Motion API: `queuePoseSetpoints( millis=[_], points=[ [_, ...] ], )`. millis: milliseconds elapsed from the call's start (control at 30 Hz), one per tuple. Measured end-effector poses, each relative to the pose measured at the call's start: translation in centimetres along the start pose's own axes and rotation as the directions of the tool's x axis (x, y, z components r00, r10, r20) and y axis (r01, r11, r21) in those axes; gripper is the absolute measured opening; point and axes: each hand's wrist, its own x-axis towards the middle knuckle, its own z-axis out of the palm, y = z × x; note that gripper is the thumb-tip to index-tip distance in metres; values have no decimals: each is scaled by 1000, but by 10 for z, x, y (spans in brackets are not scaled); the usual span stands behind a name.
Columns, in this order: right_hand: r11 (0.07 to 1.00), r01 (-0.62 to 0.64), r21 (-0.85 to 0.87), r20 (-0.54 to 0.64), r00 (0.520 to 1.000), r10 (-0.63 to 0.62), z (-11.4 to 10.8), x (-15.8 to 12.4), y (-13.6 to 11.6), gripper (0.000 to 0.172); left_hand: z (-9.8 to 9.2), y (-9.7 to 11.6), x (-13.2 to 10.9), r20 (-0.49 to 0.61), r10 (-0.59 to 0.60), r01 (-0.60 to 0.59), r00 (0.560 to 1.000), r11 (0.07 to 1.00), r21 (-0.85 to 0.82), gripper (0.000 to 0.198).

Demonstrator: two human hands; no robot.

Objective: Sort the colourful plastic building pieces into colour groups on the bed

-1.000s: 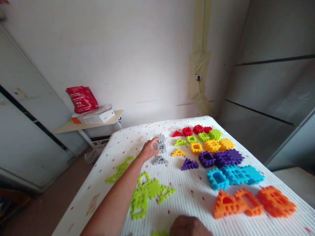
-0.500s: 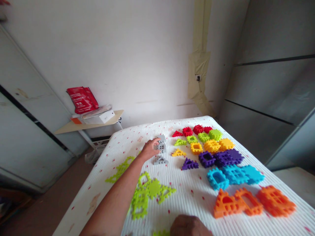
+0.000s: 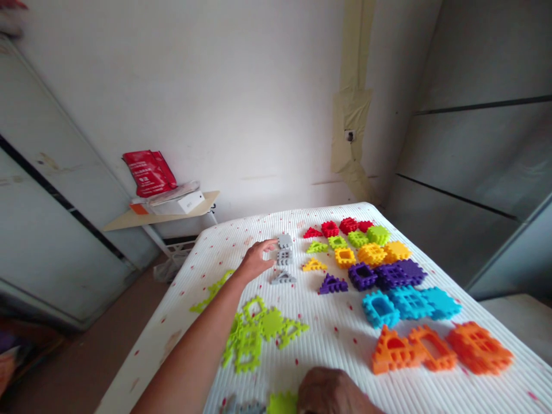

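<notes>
The left hand (image 3: 255, 260) is hovering just left of a grey column: a solid tile (image 3: 284, 241) is lying at the far end, a windowed tile (image 3: 284, 257) in the middle and a triangle (image 3: 283, 278) nearest. Its thumb and fingers are curving well apart, and the fingertips are almost meeting the solid tile; contact I cannot tell. The right hand (image 3: 334, 394) is curling at the near edge, just right of a green tile (image 3: 282, 402); its grip I cannot tell. On the far-left side table (image 3: 118, 221), a red bag (image 3: 150, 175) and white box (image 3: 185, 203) are hiding any contents. Compared with earlier, the left hand is standing farther left of the grey pieces, uncovering them, and the near green tile is showing more.
</notes>
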Motion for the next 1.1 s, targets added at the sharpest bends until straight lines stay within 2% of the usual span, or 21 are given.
queuePoseSetpoints(
  millis=[133,300,433,567,667,767,900,1100],
  points=[
    [1000,-20,14,-8,1000,20,-10,0,-13,19,-29,17,-45,-15,-31,31,999,1000,4,44],
    [996,-71,52,38,997,69,-22,-2,-24,19,-55,46,-137,26,-31,30,999,999,33,23],
    [996,-71,59,62,996,67,-22,-1,-22,19,-56,64,-207,52,-44,42,998,999,26,15],
    [996,-56,69,56,997,53,-23,-1,-23,20,-43,71,-254,75,-74,70,994,996,51,17],
    [997,-39,72,34,999,37,-24,-1,-24,20,-34,72,-273,50,-78,72,996,992,103,27],
    [997,-32,66,24,999,31,-24,-1,-24,20,-30,73,-279,68,-86,74,994,986,152,40],
    [998,-20,63,30,999,18,-23,-2,-22,20,-28,74,-279,97,-103,84,990,979,184,42],
    [997,-33,73,35,999,30,-22,-2,-21,18,-19,71,-271,33,-100,90,994,969,230,41]
  ],
)
